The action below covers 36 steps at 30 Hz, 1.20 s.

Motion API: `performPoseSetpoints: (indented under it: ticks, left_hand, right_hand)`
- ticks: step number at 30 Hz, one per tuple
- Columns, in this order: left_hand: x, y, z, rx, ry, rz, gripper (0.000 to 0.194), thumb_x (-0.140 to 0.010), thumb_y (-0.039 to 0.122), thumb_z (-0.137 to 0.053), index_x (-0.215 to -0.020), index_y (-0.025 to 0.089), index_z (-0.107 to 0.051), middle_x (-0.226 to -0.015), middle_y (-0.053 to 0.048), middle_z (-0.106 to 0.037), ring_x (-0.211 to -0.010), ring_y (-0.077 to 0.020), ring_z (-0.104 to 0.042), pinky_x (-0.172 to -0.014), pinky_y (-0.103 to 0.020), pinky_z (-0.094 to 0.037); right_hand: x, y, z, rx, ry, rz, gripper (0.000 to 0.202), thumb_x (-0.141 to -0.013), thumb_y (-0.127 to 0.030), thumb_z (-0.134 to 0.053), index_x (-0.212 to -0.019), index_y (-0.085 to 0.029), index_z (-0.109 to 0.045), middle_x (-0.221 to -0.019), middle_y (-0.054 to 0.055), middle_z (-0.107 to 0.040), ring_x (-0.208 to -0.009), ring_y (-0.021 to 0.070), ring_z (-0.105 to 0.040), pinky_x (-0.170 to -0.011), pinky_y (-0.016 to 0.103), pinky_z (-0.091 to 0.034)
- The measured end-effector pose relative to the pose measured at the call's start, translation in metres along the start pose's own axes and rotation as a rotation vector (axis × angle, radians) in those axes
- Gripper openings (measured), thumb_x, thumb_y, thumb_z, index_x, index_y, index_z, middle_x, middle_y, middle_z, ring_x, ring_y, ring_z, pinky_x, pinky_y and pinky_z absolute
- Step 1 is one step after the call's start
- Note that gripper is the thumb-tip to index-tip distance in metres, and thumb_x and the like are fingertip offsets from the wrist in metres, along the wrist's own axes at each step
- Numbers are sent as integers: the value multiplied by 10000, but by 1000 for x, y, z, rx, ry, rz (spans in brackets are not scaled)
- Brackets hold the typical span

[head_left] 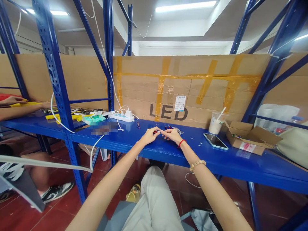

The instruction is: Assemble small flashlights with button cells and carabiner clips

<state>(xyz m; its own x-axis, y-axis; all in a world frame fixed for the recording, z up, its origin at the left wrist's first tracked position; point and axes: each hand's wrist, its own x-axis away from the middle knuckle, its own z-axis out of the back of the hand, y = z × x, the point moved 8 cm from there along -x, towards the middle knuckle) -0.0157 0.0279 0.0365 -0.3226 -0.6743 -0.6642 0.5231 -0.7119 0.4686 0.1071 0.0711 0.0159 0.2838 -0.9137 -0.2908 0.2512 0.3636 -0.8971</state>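
Observation:
Over the blue shelf top (134,142), my two hands meet at the fingertips. My left hand (149,136) is closed in a pinch on a small shiny dark-red piece (157,132), too small to name. My right hand (171,134), with a red string and a beaded bracelet at its wrist, has its fingers drawn together against the other end; what they pinch is too small to make out. Just behind lie small red and purple shiny pieces (168,127) and a silvery chain-like bunch (179,131). Another small dark-red piece (138,125) lies further left.
To the right are a phone (216,141), a cup with a straw (215,123) and an open cardboard box (252,136). A power strip (121,116) with white cables and a green packet (93,119) lie left. Another person's arm (21,110) is at far left, beyond a blue post (54,64).

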Motion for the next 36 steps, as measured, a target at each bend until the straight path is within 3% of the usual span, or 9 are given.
performPoseSetpoints:
  ticks: [3,7,13,24,31,36]
  left_hand:
    - [-1,0,-1,17,-5,-11,200,-819,204,-482,-968,157,-607,-918,-43,-676,-823,-160,-614,-797,-266,-457]
    - [-2,-7,-4,32,-9,20,215,-827,210,-459,-976,156,-605,-742,-14,-659,-668,-143,-603,-706,-256,-470]
    - [-3,-20,-3,27,42,106,222,-858,263,-419,-976,163,-579,-596,21,-576,-599,-139,-570,-650,-249,-457]
    - [-3,-23,-6,10,3,120,222,-861,311,-416,-962,192,-575,-594,29,-559,-601,-144,-557,-639,-250,-444]
    - [-3,-23,-6,8,6,137,225,-863,287,-404,-964,190,-580,-606,20,-573,-618,-151,-565,-653,-265,-450]
    - [-3,-21,-6,29,-1,138,190,-830,255,-459,-924,177,-605,-659,0,-617,-635,-147,-581,-653,-255,-461]
  right_hand:
    - [0,2,-1,1,-11,-24,388,-624,-511,-717,-650,-125,-690,-699,71,-668,-494,76,-536,-389,149,-406]
    - [-2,3,-2,11,-2,-30,404,-646,-531,-692,-659,-128,-678,-718,70,-667,-493,75,-550,-395,147,-415]
    - [-5,1,8,30,118,44,443,-625,-560,-677,-765,-140,-685,-787,65,-665,-493,72,-535,-377,154,-392]
    - [-4,-2,3,82,71,117,443,-560,-520,-719,-761,-126,-724,-621,48,-637,-481,106,-529,-389,198,-408]
    - [-6,-3,6,87,98,136,477,-595,-535,-687,-845,-130,-705,-824,83,-669,-506,90,-530,-379,186,-391]
    - [-7,0,5,108,83,132,487,-571,-552,-692,-780,-111,-706,-670,66,-648,-478,104,-530,-384,204,-403]
